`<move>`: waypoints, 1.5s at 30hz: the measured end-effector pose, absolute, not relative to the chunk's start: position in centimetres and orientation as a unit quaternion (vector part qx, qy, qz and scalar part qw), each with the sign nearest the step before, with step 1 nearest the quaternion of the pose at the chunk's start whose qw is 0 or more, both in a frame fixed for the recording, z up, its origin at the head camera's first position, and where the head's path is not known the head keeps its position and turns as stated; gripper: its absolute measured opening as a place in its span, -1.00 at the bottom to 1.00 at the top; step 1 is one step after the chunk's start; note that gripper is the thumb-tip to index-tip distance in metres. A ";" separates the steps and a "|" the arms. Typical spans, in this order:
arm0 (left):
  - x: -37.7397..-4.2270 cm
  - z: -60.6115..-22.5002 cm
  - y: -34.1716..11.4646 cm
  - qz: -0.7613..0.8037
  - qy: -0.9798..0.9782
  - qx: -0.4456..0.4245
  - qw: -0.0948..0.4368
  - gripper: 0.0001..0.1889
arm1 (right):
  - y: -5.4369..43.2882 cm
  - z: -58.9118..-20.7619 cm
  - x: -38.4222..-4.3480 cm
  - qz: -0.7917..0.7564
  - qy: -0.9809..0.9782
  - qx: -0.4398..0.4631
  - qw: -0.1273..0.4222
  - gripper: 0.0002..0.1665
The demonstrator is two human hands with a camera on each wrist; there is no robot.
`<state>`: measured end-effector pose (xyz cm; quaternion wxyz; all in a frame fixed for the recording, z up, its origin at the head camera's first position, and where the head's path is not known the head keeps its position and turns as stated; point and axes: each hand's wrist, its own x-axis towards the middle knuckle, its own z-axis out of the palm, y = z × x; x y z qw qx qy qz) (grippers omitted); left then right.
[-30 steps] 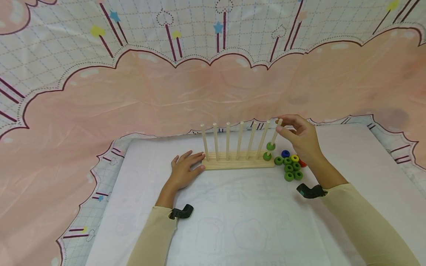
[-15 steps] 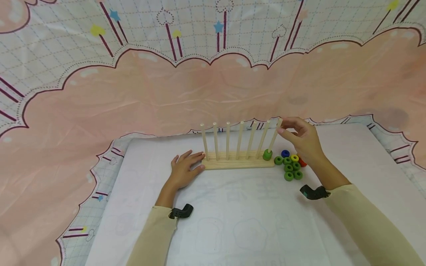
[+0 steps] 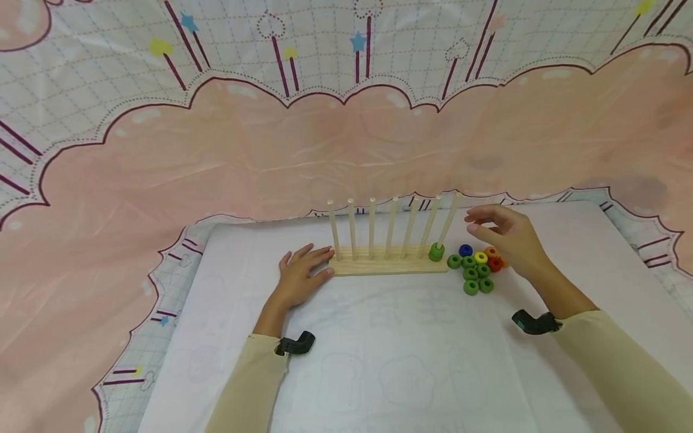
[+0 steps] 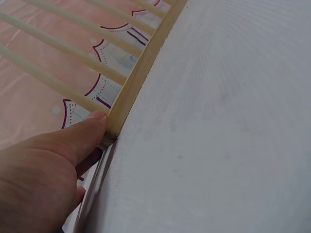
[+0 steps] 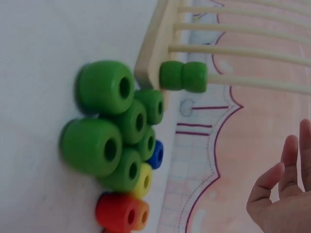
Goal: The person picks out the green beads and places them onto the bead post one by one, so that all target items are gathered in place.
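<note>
A wooden peg rack (image 3: 387, 266) with a row of several upright pegs stands on the white table. Two green beads (image 5: 183, 76) sit stacked at the bottom of its rightmost peg. My left hand (image 3: 301, 276) rests against the rack's left end, fingers spread; the left wrist view has the thumb (image 4: 90, 131) at the base's corner. My right hand (image 3: 506, 237) hovers right of the last peg, fingers loosely bent, nothing held. Below it lie several loose green beads (image 3: 470, 273), plus a blue bead (image 3: 465, 250), a yellow bead (image 3: 480, 258), a red bead (image 5: 115, 212) and an orange one.
The white table surface (image 3: 373, 361) extends in front of the rack. Behind hangs a pink and white patterned cloth (image 3: 346, 150). Both wrists carry a black camera mount, such as the right mount (image 3: 536, 322).
The upper green bead has slid down the rightmost peg onto the lower one. My right hand has left the peg top, moving right and slightly nearer. The left hand stays put.
</note>
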<state>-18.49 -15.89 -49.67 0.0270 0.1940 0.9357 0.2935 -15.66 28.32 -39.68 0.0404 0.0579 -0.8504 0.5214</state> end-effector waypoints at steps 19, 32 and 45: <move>-18.4 -49.6 -15.8 0.292 0.936 0.193 0.031 -0.46 | 31.7 -40.8 -14.2 0.384 -0.915 0.102 -0.071 -0.54; -18.4 -49.4 -15.8 0.293 0.936 0.191 0.031 -0.46 | 33.5 -42.0 -13.2 0.347 -0.925 0.133 -0.074 -0.69; -18.5 -49.4 -15.7 0.296 0.935 0.191 0.027 -0.47 | 35.2 -43.9 -13.1 0.347 -0.918 0.137 -0.136 -0.67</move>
